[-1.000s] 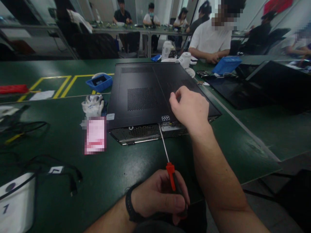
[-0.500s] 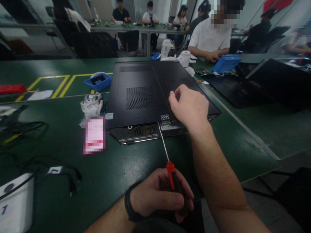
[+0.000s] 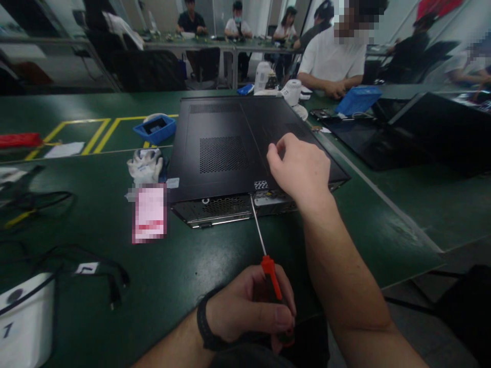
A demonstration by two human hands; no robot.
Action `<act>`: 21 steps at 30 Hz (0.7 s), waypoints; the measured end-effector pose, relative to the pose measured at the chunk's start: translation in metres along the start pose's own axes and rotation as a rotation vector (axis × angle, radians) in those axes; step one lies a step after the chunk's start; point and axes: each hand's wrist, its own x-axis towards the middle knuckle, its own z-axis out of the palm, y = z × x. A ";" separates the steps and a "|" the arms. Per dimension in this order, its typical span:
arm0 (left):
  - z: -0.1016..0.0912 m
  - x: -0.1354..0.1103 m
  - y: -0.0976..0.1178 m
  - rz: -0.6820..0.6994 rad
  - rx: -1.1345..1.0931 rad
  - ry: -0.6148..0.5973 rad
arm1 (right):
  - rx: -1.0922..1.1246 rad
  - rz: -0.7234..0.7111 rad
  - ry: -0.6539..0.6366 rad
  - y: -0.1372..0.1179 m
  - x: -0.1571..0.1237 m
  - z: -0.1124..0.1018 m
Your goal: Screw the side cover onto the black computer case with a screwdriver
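A black computer case (image 3: 230,148) lies flat on the green table (image 3: 95,230), its metal rear panel facing me. My left hand (image 3: 251,309), with a black wristband, is closed round the red and black handle of a screwdriver (image 3: 268,266). The thin shaft runs up to the rear panel's top edge. My right hand (image 3: 301,171) rests on the case's lid near its back right corner, fingers curled and pressed on the lid, with nothing visibly held.
A white work glove (image 3: 146,166) and a pink blurred card (image 3: 149,212) lie left of the case. A blue tray (image 3: 155,128), black cables (image 3: 76,260) and a white box (image 3: 23,322) sit further left. Another dark case (image 3: 383,143) lies right. Several people sit at tables behind.
My left hand's fingers shift round the screwdriver handle, which turns slightly. The right hand and the case stay put.
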 end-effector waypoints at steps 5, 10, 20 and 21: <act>0.004 0.002 0.003 -0.028 -0.003 0.012 | 0.004 0.004 0.005 0.001 0.000 0.001; 0.005 0.001 0.004 -0.033 -0.018 0.004 | -0.002 0.000 0.010 0.001 0.000 0.001; 0.005 -0.001 0.005 -0.066 0.051 0.069 | 0.000 0.001 0.001 0.000 0.000 0.000; 0.005 -0.001 0.004 -0.056 0.058 0.066 | 0.000 0.003 0.000 0.000 0.000 0.000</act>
